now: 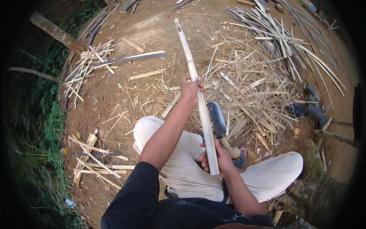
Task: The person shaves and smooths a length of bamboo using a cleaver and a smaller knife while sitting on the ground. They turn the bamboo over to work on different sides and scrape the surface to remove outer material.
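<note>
My left hand (190, 90) is closed around the middle of a long, pale bamboo strip (206, 126), which slants from the upper middle down to my lap. Near its lower end, my right hand (220, 157) grips the same strip, with fingers on its left side and the thumb on its right. A broad-bladed chopping knife (217, 118) with a wooden handle lies just right of the strip. Its handle (227, 147) passes close beside my right hand; whether they touch, I cannot tell.
Bamboo shavings (248, 87) cover the ground ahead. Split strips lie in piles at the far right (282, 42), far left (91, 65) and near left (97, 160). Cut bamboo tubes (314, 108) stand at right. My bent legs (187, 164) and sandalled foot (242, 158) are below.
</note>
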`<state>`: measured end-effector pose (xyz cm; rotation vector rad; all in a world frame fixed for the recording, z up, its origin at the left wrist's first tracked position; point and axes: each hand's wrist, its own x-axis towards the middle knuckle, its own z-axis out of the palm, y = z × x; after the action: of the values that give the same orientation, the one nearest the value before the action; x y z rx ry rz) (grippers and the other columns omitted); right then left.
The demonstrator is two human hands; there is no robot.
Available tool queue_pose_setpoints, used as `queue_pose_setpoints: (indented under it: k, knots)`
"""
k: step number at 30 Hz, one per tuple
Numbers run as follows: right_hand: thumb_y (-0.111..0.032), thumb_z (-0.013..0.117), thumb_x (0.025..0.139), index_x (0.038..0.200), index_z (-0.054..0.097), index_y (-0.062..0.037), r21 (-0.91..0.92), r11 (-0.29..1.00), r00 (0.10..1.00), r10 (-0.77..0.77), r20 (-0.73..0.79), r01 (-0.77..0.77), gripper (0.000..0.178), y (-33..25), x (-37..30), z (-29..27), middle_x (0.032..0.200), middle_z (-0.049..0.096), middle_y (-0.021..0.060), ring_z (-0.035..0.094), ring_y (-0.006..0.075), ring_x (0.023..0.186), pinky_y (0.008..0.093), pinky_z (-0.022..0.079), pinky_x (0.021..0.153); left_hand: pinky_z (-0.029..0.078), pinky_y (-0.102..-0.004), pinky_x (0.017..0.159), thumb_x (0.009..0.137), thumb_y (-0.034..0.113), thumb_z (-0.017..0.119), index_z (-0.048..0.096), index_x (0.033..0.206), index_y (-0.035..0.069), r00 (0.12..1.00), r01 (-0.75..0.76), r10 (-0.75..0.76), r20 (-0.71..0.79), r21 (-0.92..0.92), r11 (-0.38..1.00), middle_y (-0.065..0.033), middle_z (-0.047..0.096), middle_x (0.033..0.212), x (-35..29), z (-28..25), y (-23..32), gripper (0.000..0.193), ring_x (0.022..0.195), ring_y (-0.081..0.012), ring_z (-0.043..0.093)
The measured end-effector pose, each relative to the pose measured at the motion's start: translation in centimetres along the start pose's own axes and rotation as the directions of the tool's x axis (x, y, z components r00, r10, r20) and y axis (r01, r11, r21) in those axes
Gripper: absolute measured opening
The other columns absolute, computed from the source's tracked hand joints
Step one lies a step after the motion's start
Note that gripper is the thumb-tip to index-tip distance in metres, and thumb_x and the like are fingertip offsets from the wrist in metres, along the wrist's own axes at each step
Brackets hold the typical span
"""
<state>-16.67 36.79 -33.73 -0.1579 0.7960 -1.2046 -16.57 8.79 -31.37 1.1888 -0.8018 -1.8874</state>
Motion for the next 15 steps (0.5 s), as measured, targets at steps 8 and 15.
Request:
queue_pose_setpoints:
  k: [8,15]
  knots:
    - [-0.023,0.045,0.104,0.112,0.056,-0.0051,-0.203,0.967,0.940,-0.204,-0.273,0.151,0.022,0.9,-3.1,0.7,0.074,0.047,-0.0030,0.038,0.0030,0.053,0.0182,0.031,0.046,0.050,-0.0285,0.055,0.095,0.006,0.059,0.035,0.121,0.007,0.979,-0.178,0.164,0.119,0.119,0.977,-0.0148,0.056,0.097,-1.9,0.4,0.8,0.035,0.071,-0.0192,0.059]
    - [-0.027,0.049,0.102,0.096,0.060,-0.0051,-0.544,0.793,0.671,-0.562,-0.483,0.272,0.025,1.3,-3.4,-1.2,0.065,0.048,-0.0047,0.040,0.0030,0.052,0.0196,0.031,0.047,0.044,-0.0388,0.099,0.095,0.016,0.061,0.045,0.135,0.004,0.628,-0.727,0.634,0.450,0.629,0.274,-0.0140,0.055,0.126,-10.6,-6.2,7.0,0.045,0.118,-0.0244,0.053]
